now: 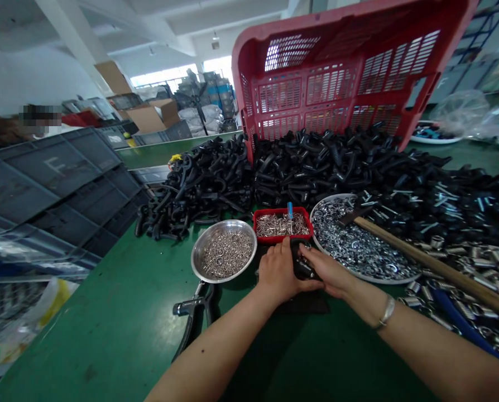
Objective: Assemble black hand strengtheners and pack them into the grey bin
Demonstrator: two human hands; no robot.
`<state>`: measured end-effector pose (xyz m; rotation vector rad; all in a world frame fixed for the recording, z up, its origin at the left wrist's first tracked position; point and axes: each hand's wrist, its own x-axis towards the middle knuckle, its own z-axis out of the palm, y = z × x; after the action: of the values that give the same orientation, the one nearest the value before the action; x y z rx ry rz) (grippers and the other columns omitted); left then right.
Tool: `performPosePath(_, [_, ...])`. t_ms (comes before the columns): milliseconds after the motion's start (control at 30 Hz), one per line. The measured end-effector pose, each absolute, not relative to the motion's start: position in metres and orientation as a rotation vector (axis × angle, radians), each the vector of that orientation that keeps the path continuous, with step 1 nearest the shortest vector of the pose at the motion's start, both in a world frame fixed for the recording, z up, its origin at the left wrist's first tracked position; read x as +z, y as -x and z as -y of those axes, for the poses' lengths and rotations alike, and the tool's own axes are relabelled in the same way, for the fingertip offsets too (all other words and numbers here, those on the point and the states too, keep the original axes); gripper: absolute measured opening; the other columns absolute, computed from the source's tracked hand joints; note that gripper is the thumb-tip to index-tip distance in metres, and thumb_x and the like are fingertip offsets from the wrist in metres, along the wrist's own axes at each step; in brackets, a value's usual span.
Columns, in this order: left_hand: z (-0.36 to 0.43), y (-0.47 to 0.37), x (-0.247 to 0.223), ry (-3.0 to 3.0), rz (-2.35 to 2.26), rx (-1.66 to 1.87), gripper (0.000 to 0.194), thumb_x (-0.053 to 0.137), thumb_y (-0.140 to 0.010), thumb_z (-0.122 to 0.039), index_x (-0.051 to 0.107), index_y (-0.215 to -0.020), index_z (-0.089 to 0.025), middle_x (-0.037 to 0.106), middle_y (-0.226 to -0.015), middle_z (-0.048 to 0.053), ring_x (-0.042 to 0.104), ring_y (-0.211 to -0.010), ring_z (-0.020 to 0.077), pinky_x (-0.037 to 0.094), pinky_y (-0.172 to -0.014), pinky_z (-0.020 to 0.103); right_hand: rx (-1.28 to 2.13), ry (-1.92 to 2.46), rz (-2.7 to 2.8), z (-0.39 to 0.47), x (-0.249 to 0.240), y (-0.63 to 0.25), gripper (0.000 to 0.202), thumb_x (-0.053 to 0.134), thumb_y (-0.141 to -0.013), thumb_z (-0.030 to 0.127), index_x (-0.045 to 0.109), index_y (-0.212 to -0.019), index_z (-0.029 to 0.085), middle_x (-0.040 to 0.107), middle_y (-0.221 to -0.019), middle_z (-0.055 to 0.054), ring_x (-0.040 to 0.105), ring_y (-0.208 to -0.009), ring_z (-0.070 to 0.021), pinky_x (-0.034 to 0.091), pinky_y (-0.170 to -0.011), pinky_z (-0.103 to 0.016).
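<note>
In the head view my left hand (277, 271) and my right hand (327, 272) meet at the middle of the green table, both closed around a small black part (303, 268). Fingers cover much of it, so its full shape is hidden. Under the hands lies a dark flat block (306, 304). Just beyond them sits a red tray (258, 239) of small metal pins, with a blue-handled tool (290, 210) standing in it. To the left is a metal bowl (196, 267) of tiny metal pieces. A black forked part with a spring (197, 304) lies beside my left forearm.
A large red crate (283, 95) lies tipped behind heaps of black parts (216, 173). At right, a wooden-handled hammer (421, 257) rests across a white plate (394, 281) of metal rings, near loose springs (484, 257). Grey crates (61, 173) stand left.
</note>
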<state>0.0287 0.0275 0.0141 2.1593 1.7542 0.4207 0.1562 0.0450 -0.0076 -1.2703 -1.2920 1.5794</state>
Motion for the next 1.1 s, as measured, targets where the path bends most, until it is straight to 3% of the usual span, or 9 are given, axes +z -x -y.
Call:
performPosePath(133, [-0.03, -0.022, 0.012, -2.202, -1.725, 0.371, 0.107, 0.06, -0.046, -0.068, 0.027, -0.129, -0.009, 0.048, -0.115, 0.02, 0.045, -0.105, 0.036, 0.034, -0.088, 0.045, 1.346, 1.478, 1.959, -0.06, 0.013, -0.176, 0.043, 0.033, -0.085, 0.048, 0.061, -0.075, 0.017, 0.061, -0.059, -0.004, 0.058, -0.058, -0.0153, 0.047, -0.057, -0.028])
performPosePath(233, [-0.039, -0.017, 0.013, -2.328, -1.634, 0.266, 0.106, 0.062, -0.043, -0.067, 0.033, -0.127, -0.01, 0.048, -0.116, 0.018, 0.044, -0.106, 0.0354, 0.033, -0.09, 0.044, 0.383, 1.745, 2.409, -0.092, 0.038, -0.18, 0.039, 0.033, -0.086, 0.038, 0.065, -0.077, 0.016, 0.066, -0.075, -0.012, 0.06, -0.072, -0.0211, 0.045, -0.065, -0.033])
performPosePath(300, [-0.044, -0.016, 0.013, -2.405, -1.546, 0.177, 0.106, 0.064, -0.039, -0.067, 0.036, -0.125, -0.012, 0.046, -0.119, 0.017, 0.042, -0.109, 0.0349, 0.032, -0.092, 0.043, 0.049, 1.77, 2.514, -0.116, 0.047, -0.172, 0.028, 0.041, -0.082, 0.029, 0.066, -0.083, 0.016, 0.065, -0.09, -0.015, 0.059, -0.085, -0.0255, 0.043, -0.071, -0.036])
performPosePath(500, [-0.057, -0.004, 0.018, -2.455, -1.382, 0.072, 0.107, 0.062, -0.036, -0.072, 0.041, -0.125, -0.016, 0.042, -0.124, 0.014, 0.036, -0.115, 0.0351, 0.028, -0.096, 0.043, 0.134, 1.78, 2.624, -0.155, 0.031, -0.146, 0.012, 0.062, -0.065, 0.018, 0.069, -0.075, 0.015, 0.067, -0.085, -0.015, 0.06, -0.084, -0.0271, 0.043, -0.07, -0.033])
performPosePath(567, [-0.07, 0.002, 0.023, -2.416, -1.396, 0.175, 0.088, 0.059, -0.048, -0.07, 0.049, -0.119, -0.02, 0.048, -0.119, 0.012, 0.043, -0.11, 0.0313, 0.033, -0.092, 0.039, 0.14, 1.776, 2.603, -0.156, 0.024, -0.149, 0.013, 0.06, -0.068, 0.021, 0.069, -0.076, 0.018, 0.067, -0.085, -0.012, 0.061, -0.083, -0.025, 0.043, -0.069, -0.032])
performPosePath(667, [-0.099, 0.004, 0.028, -2.246, -1.732, 0.294, 0.042, 0.047, -0.075, -0.053, 0.061, -0.103, -0.026, 0.058, -0.107, 0.008, 0.052, -0.098, 0.0258, 0.039, -0.083, 0.036, 0.13, 1.765, 2.534, -0.155, 0.021, -0.16, 0.018, 0.053, -0.075, 0.029, 0.068, -0.083, 0.023, 0.067, -0.089, -0.008, 0.059, -0.084, -0.0216, 0.042, -0.068, -0.029])
performPosePath(767, [-0.13, -0.005, 0.026, -2.131, -1.879, 0.187, 0.025, 0.056, -0.072, -0.04, 0.066, -0.091, -0.028, 0.063, -0.099, 0.006, 0.056, -0.092, 0.0253, 0.041, -0.077, 0.035, 0.161, 1.714, 2.495, -0.154, 0.02, -0.17, 0.02, 0.051, -0.077, 0.032, 0.069, -0.083, 0.026, 0.067, -0.089, -0.003, 0.059, -0.083, -0.0188, 0.041, -0.067, -0.027])
performPosePath(867, [-0.147, -0.016, 0.018, -2.12, -1.853, 0.173, 0.021, 0.066, -0.064, -0.035, 0.068, -0.083, -0.027, 0.066, -0.089, 0.005, 0.059, -0.084, 0.0236, 0.042, -0.073, 0.032, 0.206, 1.662, 2.453, -0.154, 0.019, -0.176, 0.02, 0.051, -0.076, 0.032, 0.069, -0.08, 0.024, 0.068, -0.086, -0.003, 0.058, -0.081, -0.018, 0.04, -0.068, -0.026])
performPosePath(1100, [-0.144, -0.009, 0.006, -2.064, -1.919, 0.375, 0.021, 0.057, -0.073, -0.04, 0.064, -0.084, -0.024, 0.065, -0.09, 0.005, 0.058, -0.082, 0.0202, 0.041, -0.069, 0.029, 0.345, 1.598, 2.3, -0.149, 0.018, -0.18, 0.019, 0.053, -0.075, 0.034, 0.063, -0.074, 0.018, 0.067, -0.076, -0.004, 0.059, -0.072, -0.0161, 0.041, -0.065, -0.026])
